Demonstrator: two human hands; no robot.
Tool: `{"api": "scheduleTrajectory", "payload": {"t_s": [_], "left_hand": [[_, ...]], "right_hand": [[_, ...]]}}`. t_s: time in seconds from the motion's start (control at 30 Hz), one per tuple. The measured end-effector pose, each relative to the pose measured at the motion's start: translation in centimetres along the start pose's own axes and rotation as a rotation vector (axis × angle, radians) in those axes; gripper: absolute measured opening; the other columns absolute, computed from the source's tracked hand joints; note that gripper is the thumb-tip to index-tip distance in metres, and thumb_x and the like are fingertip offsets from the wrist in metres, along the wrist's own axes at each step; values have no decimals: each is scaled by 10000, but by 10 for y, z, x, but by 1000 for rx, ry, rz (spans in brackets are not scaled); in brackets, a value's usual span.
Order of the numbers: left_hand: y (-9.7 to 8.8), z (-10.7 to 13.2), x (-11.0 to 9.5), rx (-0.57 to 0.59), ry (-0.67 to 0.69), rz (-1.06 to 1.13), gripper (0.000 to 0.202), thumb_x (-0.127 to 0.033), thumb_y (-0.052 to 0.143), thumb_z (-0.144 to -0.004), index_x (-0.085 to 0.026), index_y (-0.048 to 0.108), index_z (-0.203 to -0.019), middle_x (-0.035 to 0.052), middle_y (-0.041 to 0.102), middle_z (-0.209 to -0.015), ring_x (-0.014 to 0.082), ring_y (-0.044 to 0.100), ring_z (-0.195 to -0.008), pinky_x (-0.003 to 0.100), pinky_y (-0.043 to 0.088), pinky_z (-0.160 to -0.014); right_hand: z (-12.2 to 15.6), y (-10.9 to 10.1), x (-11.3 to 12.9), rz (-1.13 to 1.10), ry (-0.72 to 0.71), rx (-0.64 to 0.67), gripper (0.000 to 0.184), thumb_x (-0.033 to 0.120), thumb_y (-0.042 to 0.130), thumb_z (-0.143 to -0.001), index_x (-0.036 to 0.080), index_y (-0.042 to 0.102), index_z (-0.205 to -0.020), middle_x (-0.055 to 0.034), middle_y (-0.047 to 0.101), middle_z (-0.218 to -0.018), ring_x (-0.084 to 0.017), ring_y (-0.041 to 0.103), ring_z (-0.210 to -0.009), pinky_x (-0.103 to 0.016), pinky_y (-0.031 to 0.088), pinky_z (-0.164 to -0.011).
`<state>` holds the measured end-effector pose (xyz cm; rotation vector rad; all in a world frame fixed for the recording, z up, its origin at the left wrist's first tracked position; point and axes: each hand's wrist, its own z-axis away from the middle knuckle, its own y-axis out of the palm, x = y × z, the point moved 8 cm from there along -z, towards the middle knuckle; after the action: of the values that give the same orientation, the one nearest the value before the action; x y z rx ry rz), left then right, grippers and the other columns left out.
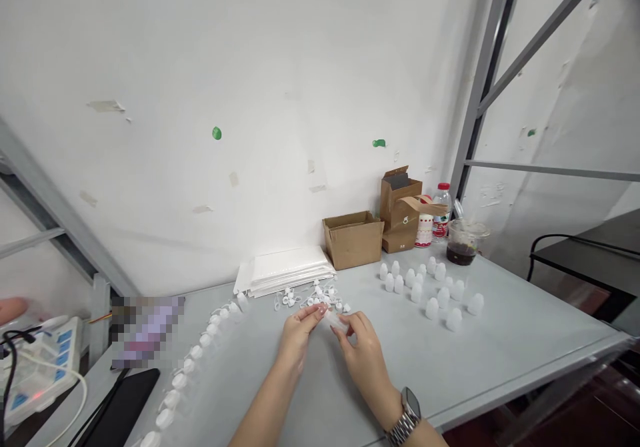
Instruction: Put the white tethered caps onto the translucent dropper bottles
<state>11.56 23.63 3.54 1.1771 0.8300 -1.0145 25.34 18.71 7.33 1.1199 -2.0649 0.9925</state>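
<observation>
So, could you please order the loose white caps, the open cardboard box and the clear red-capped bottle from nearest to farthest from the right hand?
From the right hand, head view:
1. Loose white caps: ahead, slightly left.
2. Open cardboard box: farther back.
3. Clear red-capped bottle: back right.

Bright, even light for you, soft shadows on the grey table [400,380].
You see wide-angle stretching at the edges, coarse pixelation over a lilac item [150,333], and darkness beneath the table's right side.
</observation>
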Motion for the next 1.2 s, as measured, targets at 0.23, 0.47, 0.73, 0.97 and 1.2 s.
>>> {"api": "scheduleTrajectory", "payload": {"t_s": [0.23, 0.47, 0.73, 0.97, 1.2], "left_hand": [[8, 4, -6, 74, 29, -7, 354, -305, 766, -536, -125, 685, -829, 112, 714, -911, 231, 618, -942, 347, 389, -924], [13, 5, -23, 138, 120, -169, 440, -330, 740, -571, -147, 645, -960, 103, 720, -887, 243, 639, -904, 362, 436, -869], [5, 2, -24, 90, 110, -206, 423, -345, 752, -543, -147, 648, -902, 111, 723, -862, 249, 639, -905, 364, 429, -870], [9, 5, -27, 170, 75, -171, 426, -330, 744, -573, -152, 640, -946, 120, 707, -943, 236, 630, -924, 345, 412, -882], [4, 2, -24, 121, 86, -158, 416, -331, 743, -575, -157, 635, -937, 107, 713, -918, 234, 620, -940, 345, 395, -893]], "right_hand": [[-3, 6, -21, -236, 292, 56, 255, 419, 589, -731, 169, 613, -775, -32, 575, -664, -163, 502, -610, -280, 408, -601], [6, 39, -35, -708, 669, 324, 504, 653, 506, -674, 167, 522, -538, 57, 396, -382, -68, 294, -367, -237, 238, -430], [8, 38, -33, -764, 744, 298, 497, 542, 741, -474, 155, 571, -735, 21, 584, -536, -89, 448, -450, -225, 346, -484], [18, 46, -23, -819, 836, 447, 558, 702, 507, -634, 144, 542, -622, 5, 528, -387, -77, 399, -337, -211, 253, -396], [9, 40, -30, -786, 734, 299, 563, 593, 690, -527, 166, 519, -851, 38, 589, -505, -91, 469, -406, -221, 345, -458]]}}
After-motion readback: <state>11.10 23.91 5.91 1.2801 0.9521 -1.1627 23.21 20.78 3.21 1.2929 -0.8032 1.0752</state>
